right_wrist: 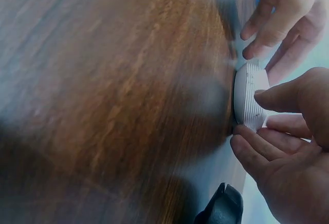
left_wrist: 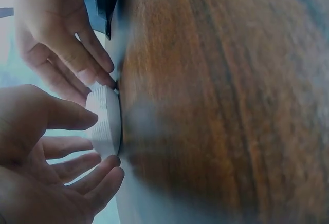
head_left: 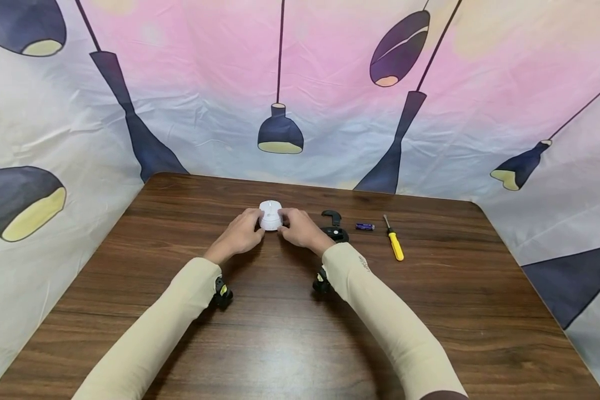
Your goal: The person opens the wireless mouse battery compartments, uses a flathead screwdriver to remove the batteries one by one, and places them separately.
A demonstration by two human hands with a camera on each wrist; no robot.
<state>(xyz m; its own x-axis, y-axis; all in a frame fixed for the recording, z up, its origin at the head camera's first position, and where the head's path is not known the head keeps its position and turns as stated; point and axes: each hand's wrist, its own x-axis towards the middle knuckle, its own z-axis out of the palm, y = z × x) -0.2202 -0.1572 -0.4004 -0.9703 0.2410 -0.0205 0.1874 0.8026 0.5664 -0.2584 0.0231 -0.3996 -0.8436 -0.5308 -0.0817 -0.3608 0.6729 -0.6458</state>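
Note:
A white computer mouse (head_left: 271, 214) lies on the wooden table, with a hand at each side of it. My left hand (head_left: 239, 232) holds its left side, the thumb at the ridged near end (left_wrist: 105, 124). From the right, my right hand (head_left: 301, 228) grips the other side, and its thumb (right_wrist: 277, 98) lies over the ridges. The fingertips of both hands are low along the mouse's edges, close to the tabletop.
Right of the right hand lie a black rounded object (head_left: 338, 233) with a pale dot and a black curved piece (head_left: 333, 215). Farther right are a blue battery (head_left: 365, 226) and a yellow-handled screwdriver (head_left: 395, 244). Patterned fabric (head_left: 220, 122) hangs behind the table (head_left: 275, 344).

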